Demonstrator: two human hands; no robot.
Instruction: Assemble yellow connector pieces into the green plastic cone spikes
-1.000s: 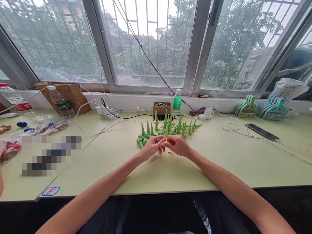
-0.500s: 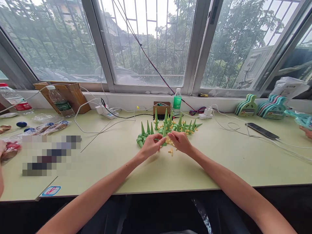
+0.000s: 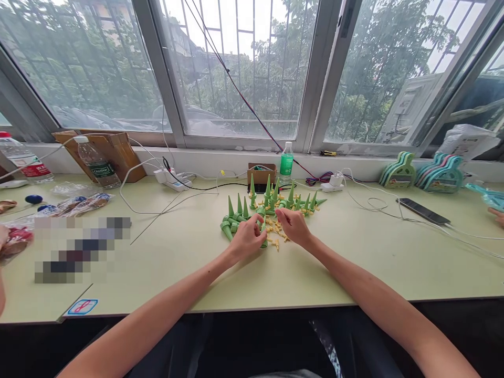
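Observation:
My left hand [image 3: 247, 237] is closed around a green plastic watering spike [image 3: 264, 243], mostly covered by the fingers, with its lower end close to the tabletop. To its right, my right hand [image 3: 294, 227] has its fingers pinched together; whatever they hold, if anything, is hidden. Small yellow plastic valves [image 3: 275, 243] lie loose between and below the hands. Behind the hands, several green spikes [image 3: 268, 188] stand point up, some with yellow valves fitted. More spikes [image 3: 226, 230] lie or stand just left of my left hand.
A small cardboard box [image 3: 261, 170] and a green-labelled bottle [image 3: 286, 161] stand behind the spikes. White cables and a phone [image 3: 422, 210] lie to the right, near stacked hangers [image 3: 440, 172]. Bagged items [image 3: 74, 206] lie left. Parts of other people's hands show at both edges.
My left hand has come slightly lower and towards me with the spike, whose tip no longer shows above the fingers. My right hand has shifted a little up and away from it.

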